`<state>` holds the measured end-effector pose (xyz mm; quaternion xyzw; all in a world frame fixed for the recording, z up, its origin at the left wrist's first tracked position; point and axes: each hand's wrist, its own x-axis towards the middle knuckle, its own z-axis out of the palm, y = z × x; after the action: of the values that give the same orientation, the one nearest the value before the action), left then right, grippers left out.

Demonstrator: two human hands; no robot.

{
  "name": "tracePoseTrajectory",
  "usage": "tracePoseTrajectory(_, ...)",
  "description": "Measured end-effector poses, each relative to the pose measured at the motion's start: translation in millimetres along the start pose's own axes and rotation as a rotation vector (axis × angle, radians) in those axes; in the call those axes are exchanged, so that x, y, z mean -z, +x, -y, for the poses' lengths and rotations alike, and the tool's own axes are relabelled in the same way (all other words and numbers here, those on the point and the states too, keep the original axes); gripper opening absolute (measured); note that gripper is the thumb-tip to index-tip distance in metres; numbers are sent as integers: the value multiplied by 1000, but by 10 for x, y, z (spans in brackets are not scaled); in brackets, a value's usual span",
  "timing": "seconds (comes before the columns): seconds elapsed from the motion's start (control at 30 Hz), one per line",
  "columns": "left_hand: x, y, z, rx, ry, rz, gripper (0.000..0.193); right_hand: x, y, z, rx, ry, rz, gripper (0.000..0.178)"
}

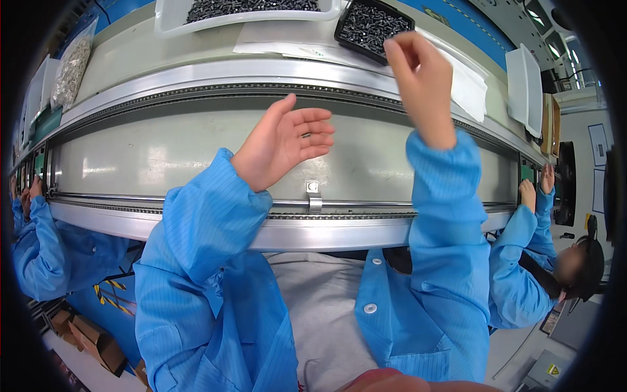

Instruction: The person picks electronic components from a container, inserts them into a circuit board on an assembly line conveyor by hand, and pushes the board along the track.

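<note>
My left hand [282, 142] hovers over the conveyor channel [163, 150], palm turned inward, fingers stretched out and holding nothing. Farther up and to the right, my right hand [424, 81] is beside the near right corner of a small black tray [358, 52]. Its thumb and fingertips are pinched together; anything between them is too small or hidden to make out. Many small dark parts [371, 27] fill that tray. Left of it stands a white tub [196, 27], with more dark parts inside.
White paper sheets [281, 40] lie under the black tray. A metal bracket [314, 196] sits on the near rail [353, 238]. A clear bag of small parts [73, 68] rests at far left, a white bin [524, 91] at right. Co-workers' hands [528, 193] touch the line at both ends.
</note>
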<state>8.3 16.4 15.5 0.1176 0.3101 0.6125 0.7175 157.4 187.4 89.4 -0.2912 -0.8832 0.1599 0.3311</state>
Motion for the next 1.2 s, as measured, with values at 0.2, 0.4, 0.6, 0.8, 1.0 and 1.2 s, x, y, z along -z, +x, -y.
tracePoseTrajectory(0.2, -62, -10, -21, -8, -61, -9, 78, -203, -180, 89, 226, -168, -150, 17)
tracePoseTrajectory(0.4, 16, 3, 26, -23, -109, 112, 80, -403, -736, 285, 265, 108, 217, 16)
tracePoseTrajectory(0.6, -41, -33, 30, -79, 26, 83, 79, -516, -744, 248, 235, 274, 250, 15)
tracePoseTrajectory(0.8, 34, -10, 88, -60, 60, 157, 75, -505, -759, 281, 253, 304, 326, 17)
tracePoseTrajectory(1.0, -58, -69, 15, -55, 441, -41, 45, -383, -703, 207, 339, 171, 176, 17)
tracePoseTrajectory(1.2, -8, -53, 26, -180, 805, -22, 20, -329, -711, 197, 370, 88, 123, 16)
